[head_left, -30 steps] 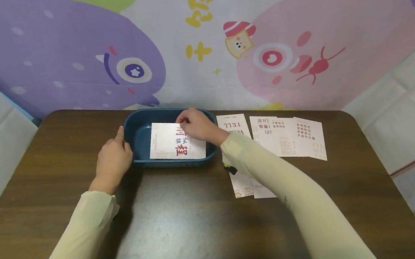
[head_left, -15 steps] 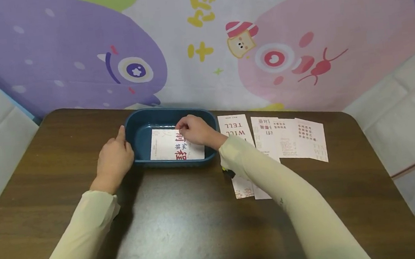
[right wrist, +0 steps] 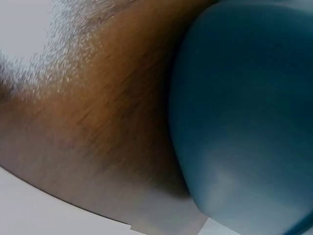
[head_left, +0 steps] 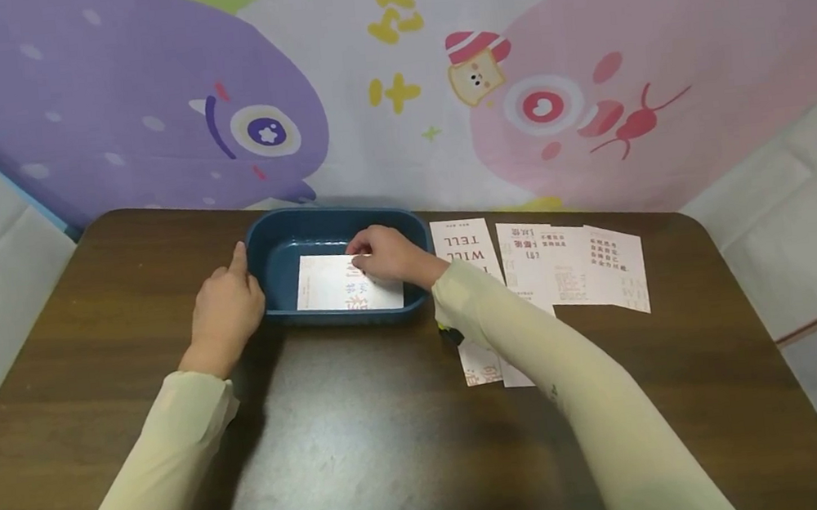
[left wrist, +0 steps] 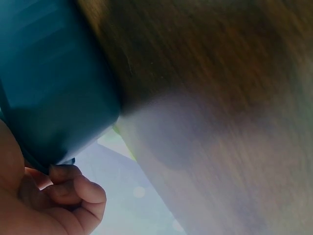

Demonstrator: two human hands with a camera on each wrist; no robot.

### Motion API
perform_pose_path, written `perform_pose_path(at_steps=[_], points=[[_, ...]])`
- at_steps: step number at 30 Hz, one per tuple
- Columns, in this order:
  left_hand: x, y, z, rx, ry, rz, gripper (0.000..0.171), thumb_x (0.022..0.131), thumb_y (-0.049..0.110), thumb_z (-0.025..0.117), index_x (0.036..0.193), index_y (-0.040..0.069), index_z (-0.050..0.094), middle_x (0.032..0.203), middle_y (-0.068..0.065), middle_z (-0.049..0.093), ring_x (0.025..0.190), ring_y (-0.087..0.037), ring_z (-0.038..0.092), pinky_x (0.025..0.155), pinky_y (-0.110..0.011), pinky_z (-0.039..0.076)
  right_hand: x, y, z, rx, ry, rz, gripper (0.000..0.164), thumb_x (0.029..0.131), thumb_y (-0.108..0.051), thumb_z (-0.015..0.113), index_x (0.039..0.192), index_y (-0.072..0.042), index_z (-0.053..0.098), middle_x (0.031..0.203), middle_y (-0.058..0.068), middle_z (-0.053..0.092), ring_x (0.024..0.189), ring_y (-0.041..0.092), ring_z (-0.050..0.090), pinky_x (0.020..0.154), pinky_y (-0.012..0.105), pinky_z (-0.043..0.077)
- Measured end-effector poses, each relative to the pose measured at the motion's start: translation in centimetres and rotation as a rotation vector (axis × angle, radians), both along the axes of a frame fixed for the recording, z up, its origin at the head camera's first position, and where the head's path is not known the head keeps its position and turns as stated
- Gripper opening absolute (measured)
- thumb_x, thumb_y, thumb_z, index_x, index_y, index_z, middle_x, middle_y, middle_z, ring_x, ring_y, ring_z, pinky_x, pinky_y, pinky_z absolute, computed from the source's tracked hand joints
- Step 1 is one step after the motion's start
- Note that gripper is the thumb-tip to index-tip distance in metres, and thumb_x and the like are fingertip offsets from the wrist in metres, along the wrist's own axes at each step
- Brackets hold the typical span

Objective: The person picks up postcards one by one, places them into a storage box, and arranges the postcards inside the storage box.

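Note:
A dark blue oblong plastic tub (head_left: 344, 319) stands near the table's back edge. In it lies a white card (head_left: 326, 283) printed with red and blue characters. My right hand (head_left: 390, 255) reaches over the tub's right end and pinches the card's far edge between thumb and fingers. At the tub's left end my left hand (head_left: 225, 314) grips the rim; in the left wrist view its fingers (left wrist: 90, 191) are curled at the tub's rim. The right wrist view has only the tub's outer wall (right wrist: 244, 112) and the table, with the right hand out of sight.
Several printed cards lie to the right: one strip (head_left: 461, 242) beside the tub, others (head_left: 572, 268) overlapping farther right. A small black and yellow object (head_left: 450, 334) shows partly under the right sleeve. The brown wooden table (head_left: 336, 426) meets a cartoon cloth (head_left: 398, 149) behind.
The card has gone down into the tub, with its far edge lower toward me, still pinched by my right hand. My left hand stays at the rim. The view has shifted slightly.

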State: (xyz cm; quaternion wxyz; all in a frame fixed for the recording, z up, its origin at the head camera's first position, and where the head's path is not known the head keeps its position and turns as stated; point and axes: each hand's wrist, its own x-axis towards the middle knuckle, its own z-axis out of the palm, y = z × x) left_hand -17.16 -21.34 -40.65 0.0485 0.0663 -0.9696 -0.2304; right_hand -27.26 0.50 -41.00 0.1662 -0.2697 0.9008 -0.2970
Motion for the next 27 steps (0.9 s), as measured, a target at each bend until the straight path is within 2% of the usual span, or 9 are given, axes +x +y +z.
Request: perform_pose_path(at_steps=[7,17,27], points=[[-0.1,0.1,0.2,-0.007,0.0,-0.007,0.055,0.095,0.009,0.035,0.146,-0.01,0.03,0.105,-0.044,0.057,0.094,-0.055,0.055,0.086,-0.067,0.046,-0.1,0.0,-0.2,0.044,-0.006,-0.011,0.027,0.092,-0.012,0.058,0.114,-0.001,0.07,0.102,0.015,0.065,0.089,0.021,0.051,0.082,0.038,0.047],[-0.1,0.0,0.1,-0.01,-0.018,-0.004,0.055,0.095,0.009,0.036,0.147,-0.01,0.03,0.107,-0.044,0.056,0.095,-0.056,0.054,0.087,-0.067,0.045,0.2,-0.2,-0.8,0.138,0.023,0.032,0.029,0.095,-0.013,0.055,0.117,-0.001,0.068,0.115,0.016,0.067,0.096,0.023,0.055,0.095,0.042,0.049],[-0.1,0.1,0.2,-0.012,-0.02,-0.001,0.055,0.095,0.009,0.035,0.147,-0.01,0.029,0.106,-0.043,0.057,0.095,-0.055,0.054,0.087,-0.067,0.046,0.2,-0.3,-1.1,0.211,0.084,0.059,0.03,0.095,-0.016,0.055,0.118,-0.004,0.069,0.113,0.015,0.063,0.096,0.022,0.053,0.091,0.04,0.05]])
